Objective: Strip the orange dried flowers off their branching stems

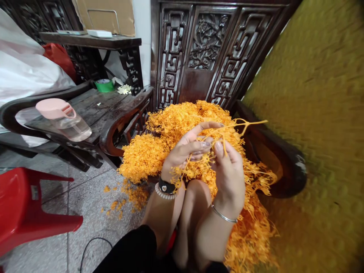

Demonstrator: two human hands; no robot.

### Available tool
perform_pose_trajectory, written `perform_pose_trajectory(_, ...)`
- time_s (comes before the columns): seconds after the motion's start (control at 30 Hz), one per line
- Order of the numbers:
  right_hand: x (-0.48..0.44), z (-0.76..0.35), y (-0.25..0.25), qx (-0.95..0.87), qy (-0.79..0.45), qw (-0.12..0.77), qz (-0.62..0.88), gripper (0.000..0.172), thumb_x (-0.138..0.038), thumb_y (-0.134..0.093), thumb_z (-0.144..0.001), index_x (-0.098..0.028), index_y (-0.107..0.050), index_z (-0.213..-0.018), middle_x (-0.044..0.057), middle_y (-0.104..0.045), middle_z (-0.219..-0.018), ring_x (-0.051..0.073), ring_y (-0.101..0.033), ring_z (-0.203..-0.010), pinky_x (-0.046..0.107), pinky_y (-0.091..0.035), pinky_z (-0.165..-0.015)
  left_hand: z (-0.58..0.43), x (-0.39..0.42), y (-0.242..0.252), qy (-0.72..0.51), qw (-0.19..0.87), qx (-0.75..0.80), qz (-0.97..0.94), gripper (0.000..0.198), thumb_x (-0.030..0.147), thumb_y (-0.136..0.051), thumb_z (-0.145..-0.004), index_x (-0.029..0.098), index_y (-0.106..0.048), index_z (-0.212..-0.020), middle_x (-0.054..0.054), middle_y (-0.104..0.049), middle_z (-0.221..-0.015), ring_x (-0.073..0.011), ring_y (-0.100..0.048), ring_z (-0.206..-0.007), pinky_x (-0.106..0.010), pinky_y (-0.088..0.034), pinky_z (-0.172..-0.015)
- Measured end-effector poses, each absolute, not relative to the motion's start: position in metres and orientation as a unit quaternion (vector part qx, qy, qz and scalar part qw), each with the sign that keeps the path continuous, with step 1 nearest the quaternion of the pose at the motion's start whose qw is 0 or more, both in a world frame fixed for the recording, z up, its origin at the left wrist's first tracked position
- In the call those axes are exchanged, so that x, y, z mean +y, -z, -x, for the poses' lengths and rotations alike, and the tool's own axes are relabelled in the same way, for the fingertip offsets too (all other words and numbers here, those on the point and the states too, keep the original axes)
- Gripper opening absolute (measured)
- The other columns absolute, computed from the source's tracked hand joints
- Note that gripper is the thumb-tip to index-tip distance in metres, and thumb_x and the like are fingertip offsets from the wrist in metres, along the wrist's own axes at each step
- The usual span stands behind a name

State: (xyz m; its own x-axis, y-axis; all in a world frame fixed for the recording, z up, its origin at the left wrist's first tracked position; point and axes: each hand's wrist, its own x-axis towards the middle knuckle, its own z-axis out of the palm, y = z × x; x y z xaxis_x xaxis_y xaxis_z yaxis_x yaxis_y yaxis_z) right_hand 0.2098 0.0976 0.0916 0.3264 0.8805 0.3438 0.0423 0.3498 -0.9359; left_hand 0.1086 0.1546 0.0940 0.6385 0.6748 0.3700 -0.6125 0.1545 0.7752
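Both hands are raised in front of my knees, close together over a big pile of orange plastic flower sprigs (182, 117). Between them is one orange plastic sprig (247, 122), whose bare forked stem sticks out to the right. Its small blossoms hang down past my left wrist. My left hand (189, 146), with a black band and a coiled bracelet at the wrist, pinches the sprig with thumb and fingers. My right hand (229, 170), wearing a silver bangle, grips it between thumb and curled fingers. Some fingertips are hidden behind the thumbs.
The pile fills a dark carved wooden chair (284, 170) and spills down its right side. To the left, a pink-lidded bottle (71, 125) and green tape (104, 85) sit on another wooden seat. A red stool (17, 204) stands at lower left. Orange bits (113, 204) litter the floor.
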Motion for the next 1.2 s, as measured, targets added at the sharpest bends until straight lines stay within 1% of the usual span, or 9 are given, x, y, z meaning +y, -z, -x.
perform_pose_trajectory(0.1,0.092,-0.211,-0.093,-0.474,-0.320,0.695,0.436,0.030,-0.043,-0.061,-0.078,-0.022,-0.047,-0.063,-0.006,-0.027,-0.055,0.006,-0.022,-0.044,0.021,-0.019,-0.037,-0.108,0.150,-0.095,-0.405,0.780,0.031,-0.476,0.028,0.030,-0.064,-0.078,0.023,-0.054,-0.103,0.007,-0.033,-0.060,-0.0015,-0.020,-0.042,-0.016,-0.013,-0.036)
perform_pose_trajectory(0.23,0.086,-0.208,-0.098,-0.461,-0.257,0.742,0.413,0.030,-0.036,-0.059,-0.080,-0.021,-0.044,-0.059,-0.005,-0.032,-0.054,0.006,-0.028,-0.044,0.021,-0.024,-0.038,-0.106,0.143,-0.100,-0.363,0.736,0.069,-0.567,0.019,0.034,-0.064,-0.080,0.018,-0.055,-0.082,0.007,-0.039,-0.056,-0.0023,-0.029,-0.043,-0.018,-0.022,-0.039)
perform_pose_trajectory(0.4,0.081,-0.207,-0.100,-0.470,-0.282,0.723,0.420,0.030,-0.035,-0.058,-0.081,-0.020,-0.046,-0.058,-0.004,-0.037,-0.055,0.007,-0.036,-0.049,0.019,-0.031,-0.042,-0.097,0.137,-0.106,-0.382,0.665,0.053,-0.640,0.029,0.036,-0.057,-0.084,0.014,-0.056,-0.065,0.001,-0.050,-0.063,-0.0049,-0.042,-0.056,-0.019,-0.034,-0.051)
perform_pose_trajectory(0.5,0.077,-0.209,-0.102,-0.470,-0.373,0.688,0.408,0.031,-0.033,-0.060,-0.080,-0.018,-0.045,-0.057,-0.005,-0.036,-0.052,0.005,-0.029,-0.044,0.017,-0.026,-0.038,-0.091,0.136,-0.107,-0.366,0.675,0.051,-0.639,0.030,0.035,-0.059,-0.083,0.014,-0.054,-0.062,0.003,-0.046,-0.059,-0.0043,-0.038,-0.050,-0.019,-0.030,-0.047)
perform_pose_trajectory(0.6,0.074,-0.205,-0.108,-0.486,-0.440,0.688,0.311,0.035,-0.028,-0.060,-0.078,-0.018,-0.039,-0.052,-0.008,-0.022,-0.044,0.002,-0.013,-0.036,0.016,-0.015,-0.032,-0.088,0.133,-0.107,-0.333,0.725,0.014,-0.603,0.035,0.034,-0.060,-0.082,0.014,-0.048,-0.056,0.006,-0.037,-0.049,-0.0030,-0.029,-0.041,-0.021,-0.022,-0.040)
perform_pose_trajectory(0.77,0.075,-0.191,-0.119,-0.518,-0.475,0.697,0.144,0.042,-0.024,-0.054,-0.078,-0.019,-0.023,-0.049,-0.011,-0.013,-0.036,0.001,-0.009,-0.026,0.016,-0.010,-0.026,-0.091,0.127,-0.105,-0.295,0.811,-0.091,-0.498,0.038,0.034,-0.056,-0.082,0.016,-0.043,-0.051,0.006,-0.031,-0.041,-0.0035,-0.021,-0.034,-0.022,-0.016,-0.033)
perform_pose_trajectory(0.87,0.078,-0.190,-0.121,-0.527,-0.439,0.723,0.078,0.043,-0.025,-0.049,-0.079,-0.019,-0.018,-0.050,-0.011,-0.008,-0.035,0.002,-0.007,-0.026,0.018,-0.012,-0.028,-0.091,0.125,-0.108,-0.354,0.827,-0.089,-0.427,0.042,0.037,-0.052,-0.084,0.018,-0.035,-0.050,0.006,-0.029,-0.042,-0.0033,-0.020,-0.034,-0.021,-0.016,-0.033)
perform_pose_trajectory(1.03,0.077,-0.192,-0.119,-0.571,-0.362,0.713,0.189,0.034,-0.024,-0.048,-0.078,-0.019,-0.033,-0.048,-0.007,-0.022,-0.037,0.004,-0.021,-0.031,0.019,-0.018,-0.030,-0.091,0.122,-0.112,-0.524,0.708,0.037,-0.473,0.037,0.035,-0.052,-0.088,0.015,-0.045,-0.058,0.006,-0.035,-0.048,-0.0023,-0.027,-0.039,-0.020,-0.020,-0.039)
perform_pose_trajectory(1.2,0.075,-0.192,-0.109,-0.535,-0.271,0.734,0.319,0.024,-0.019,-0.051,-0.080,-0.018,-0.049,-0.056,-0.004,-0.040,-0.046,0.006,-0.036,-0.040,0.020,-0.027,-0.037,-0.089,0.117,-0.112,-0.508,0.717,0.021,-0.477,0.036,0.046,-0.052,-0.085,0.018,-0.040,-0.065,0.006,-0.033,-0.051,-0.0046,-0.028,-0.041,-0.023,-0.021,-0.040)
